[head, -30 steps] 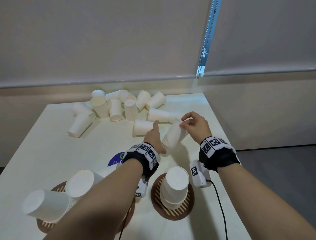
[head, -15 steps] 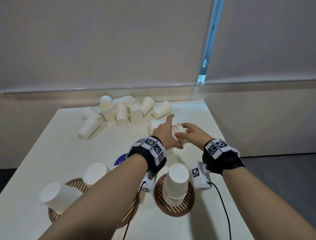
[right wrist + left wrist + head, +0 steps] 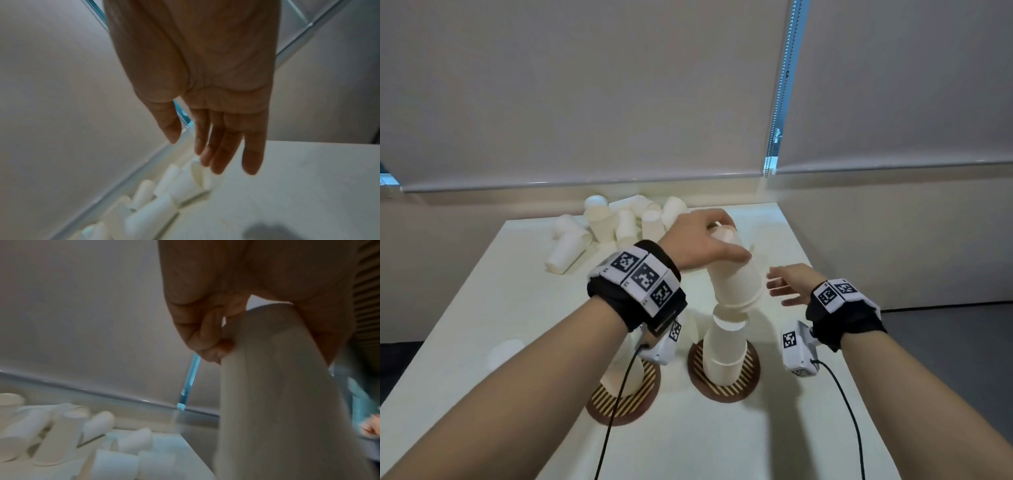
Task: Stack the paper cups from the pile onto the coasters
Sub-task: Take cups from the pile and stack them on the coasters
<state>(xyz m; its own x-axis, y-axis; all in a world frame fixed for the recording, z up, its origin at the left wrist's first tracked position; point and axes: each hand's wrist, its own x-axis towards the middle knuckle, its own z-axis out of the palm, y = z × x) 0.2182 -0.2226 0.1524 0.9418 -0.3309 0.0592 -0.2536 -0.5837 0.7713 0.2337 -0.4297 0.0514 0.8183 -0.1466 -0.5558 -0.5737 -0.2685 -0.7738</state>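
My left hand (image 3: 722,240) grips upside-down white paper cups (image 3: 736,277) by the top, and its fingers curl round the cup wall (image 3: 277,386). The lower rim of the held cups sits over the top of the cup stack (image 3: 724,346) on the right striped coaster (image 3: 750,380). My right hand (image 3: 777,284) hovers just right of the held cups with straight fingers (image 3: 218,151) and holds nothing. A second stack (image 3: 619,373) on the left coaster (image 3: 626,404) is partly hidden by my left wrist. The loose cup pile (image 3: 613,226) lies at the table's far edge.
The white table (image 3: 722,438) ends close to the right of the right coaster, with grey floor (image 3: 945,342) beyond. A blurred white cup (image 3: 505,349) stands at the left. Roller blinds and a bead chain (image 3: 777,102) hang behind the pile.
The cup held between both hands near the pile has moved back over the right coaster's stack in my left hand. My right hand let go and opened.
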